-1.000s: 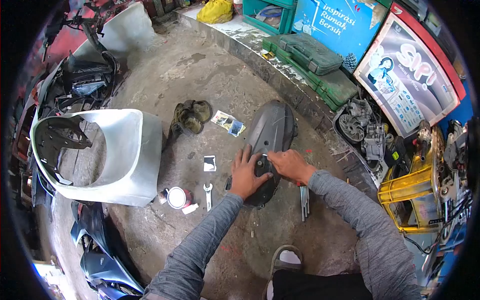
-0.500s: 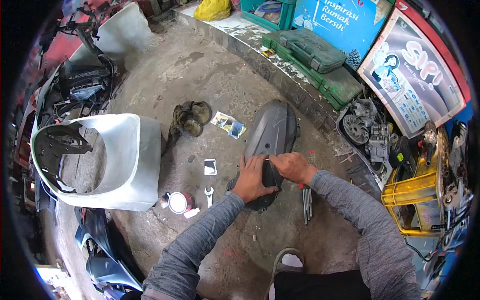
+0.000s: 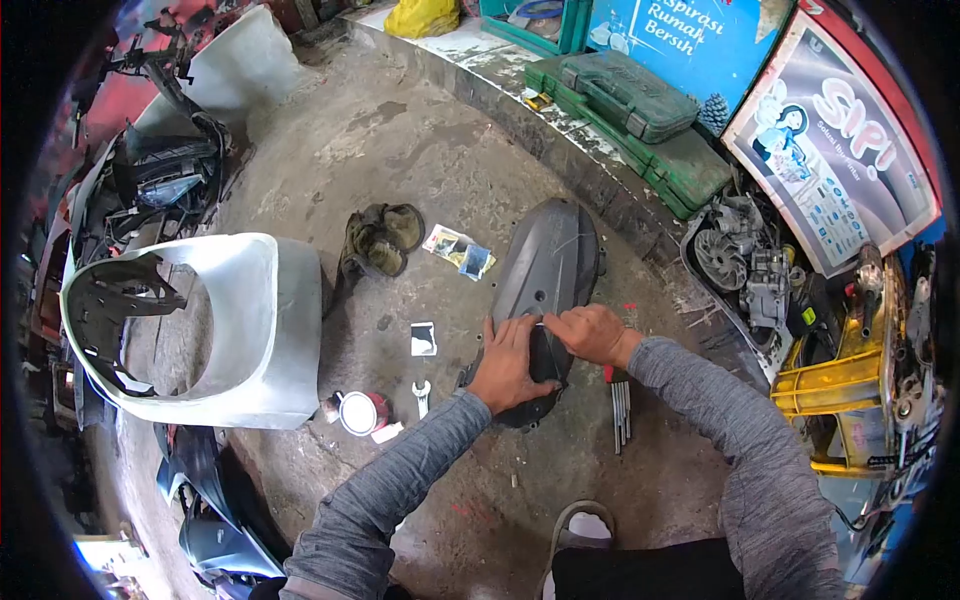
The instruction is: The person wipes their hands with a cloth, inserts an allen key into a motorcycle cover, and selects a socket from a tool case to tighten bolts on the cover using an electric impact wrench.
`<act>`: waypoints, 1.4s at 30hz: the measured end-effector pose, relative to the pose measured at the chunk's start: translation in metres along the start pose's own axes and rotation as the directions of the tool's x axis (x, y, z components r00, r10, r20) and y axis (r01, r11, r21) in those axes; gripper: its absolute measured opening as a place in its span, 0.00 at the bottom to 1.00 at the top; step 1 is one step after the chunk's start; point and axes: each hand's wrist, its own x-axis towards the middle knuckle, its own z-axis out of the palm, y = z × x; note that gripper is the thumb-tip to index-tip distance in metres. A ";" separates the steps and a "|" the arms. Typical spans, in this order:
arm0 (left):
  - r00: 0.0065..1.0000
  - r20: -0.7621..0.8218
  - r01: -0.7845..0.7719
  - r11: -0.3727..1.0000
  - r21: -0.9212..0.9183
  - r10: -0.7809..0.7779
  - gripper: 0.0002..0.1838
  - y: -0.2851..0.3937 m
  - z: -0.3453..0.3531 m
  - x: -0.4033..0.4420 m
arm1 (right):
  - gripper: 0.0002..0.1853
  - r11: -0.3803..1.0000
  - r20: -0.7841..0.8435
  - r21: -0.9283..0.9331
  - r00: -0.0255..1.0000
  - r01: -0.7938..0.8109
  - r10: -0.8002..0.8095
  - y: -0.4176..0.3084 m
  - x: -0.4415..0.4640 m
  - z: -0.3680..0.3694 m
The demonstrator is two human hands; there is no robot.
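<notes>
A long dark-grey plastic engine cover point(image 3: 548, 255), like a scooter's belt-drive cover, lies on the concrete floor. My left hand point(image 3: 505, 370) rests on its near part, fingers stretched forward and thumb spread to the right. Close beside those fingertips, my right hand point(image 3: 592, 335) is closed with its fingertips pressed down at the cover. A small light-coloured bit shows at the right fingertips, but what they hold is too small to make out. Just right of the cover lie several metal rods with a red end point(image 3: 620, 410), apart from both hands.
Left of the cover are an open-end wrench point(image 3: 422, 398), a round tin point(image 3: 362, 412), a small packet point(image 3: 423, 338), plastic pouches point(image 3: 460, 250) and a dark cloth item point(image 3: 382, 240). A large white body panel point(image 3: 290, 330) stands farther left. Engine parts point(image 3: 745, 250) and a yellow crate point(image 3: 830, 385) sit right.
The view has shifted slightly, so the floor items appear a little lower. Both hands stay at the same part of the cover, with the right one still closed.
</notes>
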 end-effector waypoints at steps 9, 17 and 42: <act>1.000 0.009 0.007 1.000 0.002 -0.007 0.56 -0.001 0.002 0.001 | 0.15 0.999 -0.041 0.028 0.999 0.036 -0.035 0.007 0.002 0.002; 1.000 0.003 0.010 1.000 -0.003 -0.010 0.55 0.000 0.003 0.002 | 0.10 0.986 -0.017 0.164 0.999 0.037 -0.035 0.010 0.003 -0.004; 0.993 -0.101 0.054 0.998 -0.022 -0.056 0.56 0.011 0.020 0.030 | 0.10 0.984 0.020 0.104 0.989 0.145 -0.148 0.058 0.010 0.003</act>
